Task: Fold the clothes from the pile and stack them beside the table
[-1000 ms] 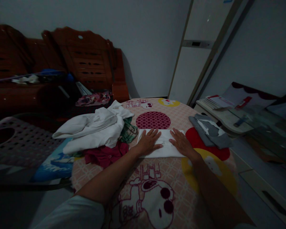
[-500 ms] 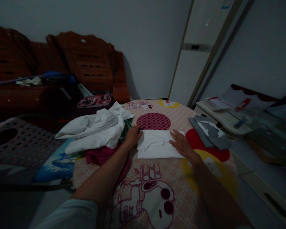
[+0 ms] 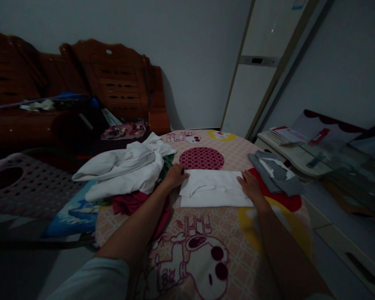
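A folded white garment [image 3: 213, 188] lies flat on a table under a pink cartoon-print cloth [image 3: 193, 250]. My left hand [image 3: 175, 176] rests at the garment's left edge, fingers curled onto that edge. At the right edge sits my right hand [image 3: 251, 186], fingers bent down on the fabric. The room is dim, so finger detail is poor.
A heap of white, green and dark red clothes [image 3: 128, 171] lies left of the garment. A folded grey garment [image 3: 276, 173] sits at the right of the table. Wooden sofa [image 3: 81, 91] behind, perforated plastic stool [image 3: 21, 183] left, shelf with papers [image 3: 287, 141] right.
Both hands slid outward from the middle of the white garment to its left and right edges. The garment now lies smoother and wider.
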`<act>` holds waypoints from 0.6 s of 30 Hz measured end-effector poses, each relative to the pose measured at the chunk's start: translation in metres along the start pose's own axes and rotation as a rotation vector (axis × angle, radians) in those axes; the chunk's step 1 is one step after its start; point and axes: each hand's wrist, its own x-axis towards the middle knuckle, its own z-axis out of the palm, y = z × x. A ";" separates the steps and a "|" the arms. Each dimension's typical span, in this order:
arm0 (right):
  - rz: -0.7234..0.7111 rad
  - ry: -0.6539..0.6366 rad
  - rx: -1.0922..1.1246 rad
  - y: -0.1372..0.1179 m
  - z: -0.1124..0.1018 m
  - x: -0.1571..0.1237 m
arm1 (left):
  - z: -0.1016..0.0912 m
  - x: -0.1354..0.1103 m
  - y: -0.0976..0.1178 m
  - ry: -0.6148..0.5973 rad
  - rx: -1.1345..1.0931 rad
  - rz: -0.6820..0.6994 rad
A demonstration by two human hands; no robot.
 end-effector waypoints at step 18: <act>0.127 0.034 0.480 -0.023 -0.019 0.008 | -0.007 0.002 0.011 -0.126 0.071 -0.056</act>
